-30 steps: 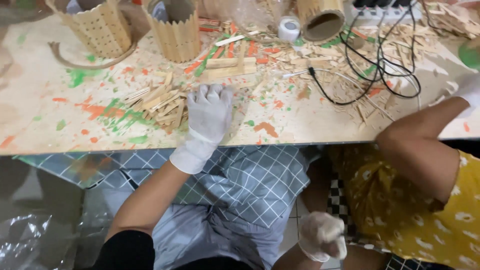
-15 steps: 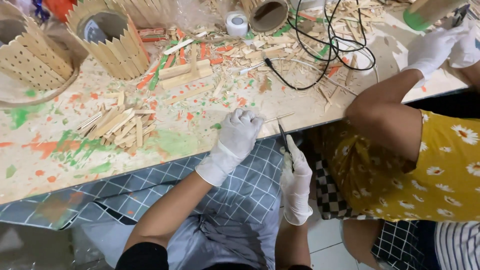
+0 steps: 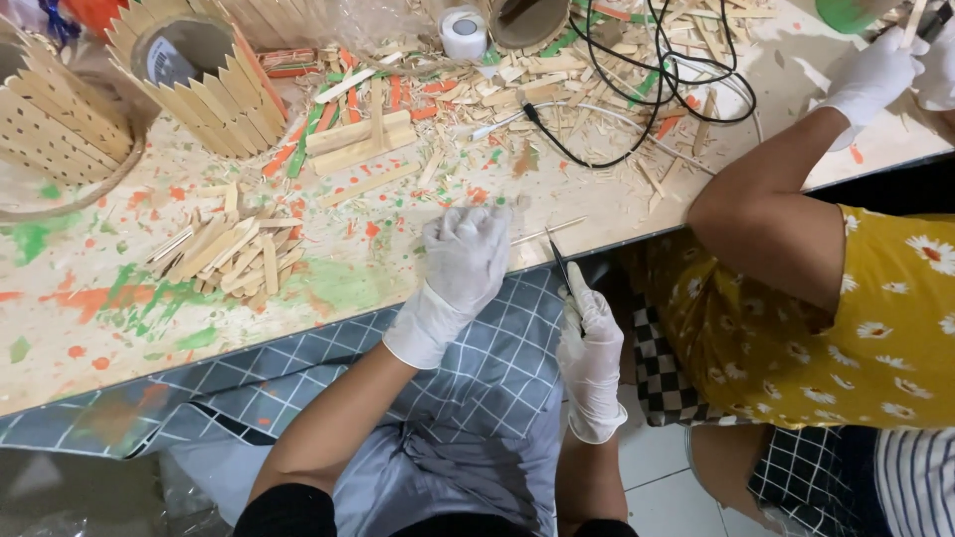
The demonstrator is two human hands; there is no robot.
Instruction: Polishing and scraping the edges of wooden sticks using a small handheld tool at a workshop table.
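Observation:
My left hand (image 3: 465,261), in a white glove, rests palm down on the paint-stained table (image 3: 90,328) near its front edge, its fingers spread over a thin wooden stick (image 3: 549,231). My right hand (image 3: 589,343), also gloved, is below the table edge and grips a slim dark tool (image 3: 559,261) that points up toward the stick. A loose pile of flat wooden sticks (image 3: 231,249) lies left of my left hand.
Two round holders clad in wooden sticks (image 3: 209,75) (image 3: 55,119) stand at the back left. A tape roll (image 3: 464,32), black cables (image 3: 657,75) and wood scraps litter the back. A person in a yellow flowered shirt (image 3: 865,318) works at my right with gloved hands (image 3: 875,70).
My right hand rose from my lap to the table edge with the dark tool. My left hand moved right, away from the stick pile, toward the edge. The view shifted.

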